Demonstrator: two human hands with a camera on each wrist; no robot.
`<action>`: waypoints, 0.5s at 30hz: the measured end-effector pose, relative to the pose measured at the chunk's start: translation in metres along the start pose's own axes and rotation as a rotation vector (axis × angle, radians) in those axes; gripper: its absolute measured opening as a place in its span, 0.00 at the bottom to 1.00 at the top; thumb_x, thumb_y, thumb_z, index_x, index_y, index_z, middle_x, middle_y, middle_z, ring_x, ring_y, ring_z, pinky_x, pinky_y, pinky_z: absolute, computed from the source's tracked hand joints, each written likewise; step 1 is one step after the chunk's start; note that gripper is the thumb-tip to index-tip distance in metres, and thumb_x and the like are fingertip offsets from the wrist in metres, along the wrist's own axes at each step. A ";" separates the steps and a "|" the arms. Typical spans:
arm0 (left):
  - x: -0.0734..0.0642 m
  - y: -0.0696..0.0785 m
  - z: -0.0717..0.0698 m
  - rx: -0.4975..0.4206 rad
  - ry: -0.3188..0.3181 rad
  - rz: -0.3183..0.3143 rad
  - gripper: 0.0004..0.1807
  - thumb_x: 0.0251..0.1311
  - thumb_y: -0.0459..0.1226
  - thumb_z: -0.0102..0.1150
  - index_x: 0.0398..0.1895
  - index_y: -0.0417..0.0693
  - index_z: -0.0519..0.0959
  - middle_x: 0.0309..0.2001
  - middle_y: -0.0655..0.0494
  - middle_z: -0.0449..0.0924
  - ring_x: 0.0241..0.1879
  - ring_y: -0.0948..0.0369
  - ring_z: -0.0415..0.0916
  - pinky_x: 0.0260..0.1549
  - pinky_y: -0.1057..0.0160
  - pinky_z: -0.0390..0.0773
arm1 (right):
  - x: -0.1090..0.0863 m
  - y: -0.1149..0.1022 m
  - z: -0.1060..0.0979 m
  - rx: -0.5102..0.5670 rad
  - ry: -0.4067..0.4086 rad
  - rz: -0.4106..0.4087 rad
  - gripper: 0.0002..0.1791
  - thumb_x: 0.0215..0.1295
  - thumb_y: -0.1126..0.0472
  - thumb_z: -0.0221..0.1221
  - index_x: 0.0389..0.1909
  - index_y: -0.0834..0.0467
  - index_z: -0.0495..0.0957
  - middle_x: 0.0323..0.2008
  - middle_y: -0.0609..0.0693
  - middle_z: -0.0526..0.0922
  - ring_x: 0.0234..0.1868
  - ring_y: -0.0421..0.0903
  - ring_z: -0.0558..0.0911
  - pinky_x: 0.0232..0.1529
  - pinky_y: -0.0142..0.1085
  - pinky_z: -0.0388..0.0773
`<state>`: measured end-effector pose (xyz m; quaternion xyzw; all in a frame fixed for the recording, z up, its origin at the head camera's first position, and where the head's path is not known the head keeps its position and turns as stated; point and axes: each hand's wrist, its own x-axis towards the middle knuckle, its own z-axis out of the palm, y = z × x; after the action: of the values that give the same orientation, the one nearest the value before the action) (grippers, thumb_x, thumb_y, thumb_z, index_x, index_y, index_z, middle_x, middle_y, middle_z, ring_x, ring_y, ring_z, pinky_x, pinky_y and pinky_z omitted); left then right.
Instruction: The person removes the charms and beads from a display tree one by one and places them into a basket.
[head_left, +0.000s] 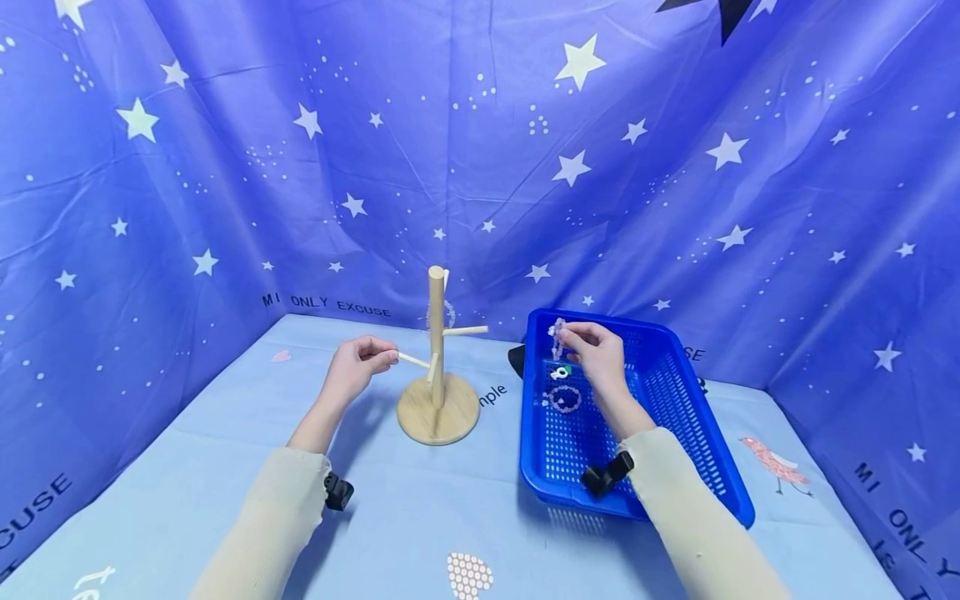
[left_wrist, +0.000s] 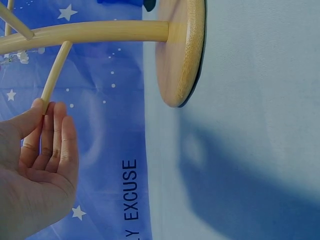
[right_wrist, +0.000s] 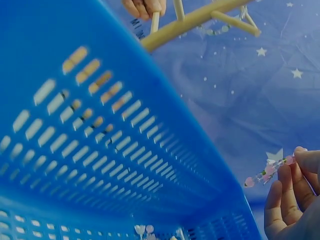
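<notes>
Here, we pinched peg (head_left: pixel 414 360) of wooden stand (head_left: pixel 437 342) at its tip with left hand (head_left: pixel 358 367): thumb and fingertips together, other fingers loosely extended. With right hand (head_left: pixel 602 360) we pinched beaded bracelet (head_left: pixel 557 337), pink and clear, by one end; remaining fingers slightly curved. Held bracelet hung near far left corner of blue basket (head_left: pixel 527 433). Second bracelet (head_left: pixel 551 400) lay inside basket, small white-and-green item (head_left: pixel 560 372) near it. Third bracelet (head_left: pixel 451 314) hung at rear of stand, partly hidden by post. Stand stood upright on table (head_left: pixel 420 508), left of basket, apart from it.
</notes>
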<state>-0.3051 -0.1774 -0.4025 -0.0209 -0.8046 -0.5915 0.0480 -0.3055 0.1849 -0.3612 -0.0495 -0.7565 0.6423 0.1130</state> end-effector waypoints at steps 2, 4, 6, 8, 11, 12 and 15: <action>0.000 0.000 0.000 -0.003 0.000 0.004 0.14 0.67 0.34 0.61 0.50 0.32 0.80 0.47 0.38 0.84 0.37 0.69 0.82 0.47 0.68 0.85 | 0.002 0.001 -0.003 0.001 0.005 0.009 0.18 0.68 0.59 0.63 0.53 0.66 0.80 0.28 0.32 0.84 0.33 0.30 0.82 0.36 0.24 0.82; 0.000 0.000 0.000 -0.007 -0.001 0.007 0.14 0.67 0.34 0.61 0.50 0.31 0.79 0.47 0.38 0.84 0.36 0.71 0.81 0.46 0.68 0.85 | 0.004 0.003 -0.005 -0.002 0.013 0.013 0.18 0.68 0.60 0.63 0.53 0.67 0.80 0.27 0.32 0.83 0.33 0.30 0.82 0.35 0.24 0.81; 0.000 0.000 0.000 -0.010 -0.001 0.010 0.14 0.67 0.33 0.61 0.50 0.31 0.79 0.47 0.38 0.84 0.35 0.72 0.80 0.45 0.70 0.85 | 0.006 0.004 -0.008 -0.010 0.025 0.015 0.17 0.68 0.60 0.63 0.53 0.67 0.80 0.27 0.31 0.83 0.32 0.29 0.82 0.35 0.24 0.82; 0.000 0.000 0.000 -0.012 -0.002 0.012 0.14 0.67 0.33 0.61 0.50 0.31 0.79 0.47 0.38 0.84 0.34 0.73 0.80 0.45 0.70 0.85 | 0.008 0.006 -0.010 -0.014 0.036 0.014 0.17 0.68 0.61 0.63 0.52 0.67 0.80 0.26 0.31 0.83 0.31 0.29 0.82 0.35 0.25 0.82; 0.000 -0.001 0.000 -0.010 0.000 0.012 0.14 0.67 0.33 0.61 0.50 0.31 0.79 0.47 0.38 0.84 0.35 0.73 0.80 0.45 0.70 0.85 | 0.012 0.008 -0.012 -0.013 0.048 0.015 0.16 0.68 0.62 0.63 0.52 0.67 0.80 0.25 0.32 0.83 0.30 0.30 0.82 0.36 0.26 0.83; 0.001 -0.001 0.000 -0.009 -0.001 0.013 0.15 0.67 0.34 0.61 0.50 0.31 0.79 0.47 0.38 0.84 0.35 0.73 0.80 0.45 0.70 0.85 | 0.013 0.009 -0.013 -0.012 0.050 0.016 0.16 0.68 0.62 0.63 0.52 0.67 0.80 0.25 0.32 0.83 0.30 0.30 0.83 0.35 0.26 0.83; 0.001 -0.001 0.000 -0.010 -0.002 0.012 0.15 0.67 0.34 0.61 0.50 0.31 0.79 0.48 0.38 0.84 0.36 0.73 0.80 0.46 0.69 0.85 | 0.016 0.012 -0.016 -0.016 0.055 0.017 0.16 0.68 0.62 0.62 0.52 0.68 0.80 0.25 0.32 0.83 0.30 0.29 0.82 0.36 0.27 0.83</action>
<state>-0.3065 -0.1777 -0.4035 -0.0266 -0.8017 -0.5951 0.0506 -0.3177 0.2056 -0.3692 -0.0745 -0.7578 0.6355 0.1278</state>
